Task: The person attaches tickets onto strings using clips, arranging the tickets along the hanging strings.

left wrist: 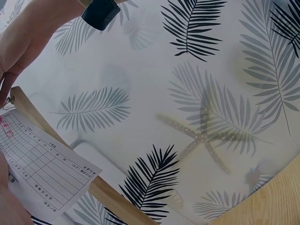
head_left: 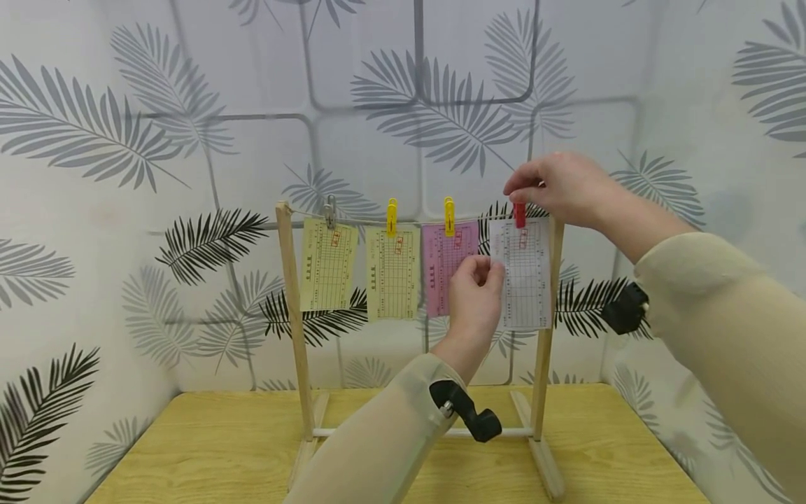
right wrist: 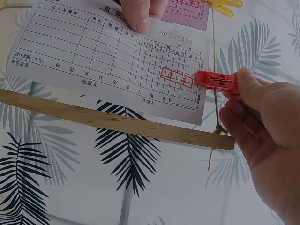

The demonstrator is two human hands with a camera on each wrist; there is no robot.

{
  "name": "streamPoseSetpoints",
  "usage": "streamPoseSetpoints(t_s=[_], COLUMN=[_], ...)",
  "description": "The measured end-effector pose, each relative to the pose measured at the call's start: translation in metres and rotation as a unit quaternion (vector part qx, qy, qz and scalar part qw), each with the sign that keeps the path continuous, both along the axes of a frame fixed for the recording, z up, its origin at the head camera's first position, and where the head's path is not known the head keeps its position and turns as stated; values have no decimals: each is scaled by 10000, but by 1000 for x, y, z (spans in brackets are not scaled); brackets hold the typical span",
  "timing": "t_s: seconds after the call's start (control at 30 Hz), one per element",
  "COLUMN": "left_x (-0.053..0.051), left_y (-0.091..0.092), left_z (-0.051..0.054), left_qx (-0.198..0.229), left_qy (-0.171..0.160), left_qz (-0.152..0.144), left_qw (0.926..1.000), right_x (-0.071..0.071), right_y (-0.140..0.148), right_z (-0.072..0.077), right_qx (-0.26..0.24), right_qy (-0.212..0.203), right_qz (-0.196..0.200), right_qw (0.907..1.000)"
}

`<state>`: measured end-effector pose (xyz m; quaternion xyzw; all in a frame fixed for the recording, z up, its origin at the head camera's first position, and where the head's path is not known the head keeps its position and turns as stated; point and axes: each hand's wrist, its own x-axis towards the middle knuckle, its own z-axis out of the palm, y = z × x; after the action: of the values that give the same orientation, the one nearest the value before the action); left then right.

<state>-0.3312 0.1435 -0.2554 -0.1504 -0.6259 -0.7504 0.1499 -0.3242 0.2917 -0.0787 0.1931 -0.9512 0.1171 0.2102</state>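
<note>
A white receipt slip hangs at the right end of a string, held at its top by a red clothespin. My right hand pinches that clothespin from above between thumb and fingers. In the right wrist view the clothespin sits across the string and the slip's edge. With thumb and finger, my left hand pinches the left edge of the slip, partly in front of a pink slip. Only part of the left hand shows at the border of the left wrist view.
Yellow clothespins hold the pink slip and a yellow slip. A metal clip holds another yellow slip near the left post. The wooden frame stands on a wooden table before a leaf-patterned wall.
</note>
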Motion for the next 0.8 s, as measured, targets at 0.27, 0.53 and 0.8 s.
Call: streamPoseSetpoints(t_s=[0.27, 0.53, 0.8], left_x=[0, -1, -8], left_y=[0, 0, -3], left_z=[0, 1, -6], left_qx=[-36, -100, -264], left_qy=[-59, 112, 309], left_qz=[45, 12, 47], left_qw=[10000, 9999, 9992], right_x=[2, 4, 5], right_y=[0, 2, 1], right_z=[-2, -2, -3], right_qx=[-30, -97, -89], right_qy=[-96, -217, -131], right_qz=[-6, 115, 230], right_qw=[9999, 9997, 9996])
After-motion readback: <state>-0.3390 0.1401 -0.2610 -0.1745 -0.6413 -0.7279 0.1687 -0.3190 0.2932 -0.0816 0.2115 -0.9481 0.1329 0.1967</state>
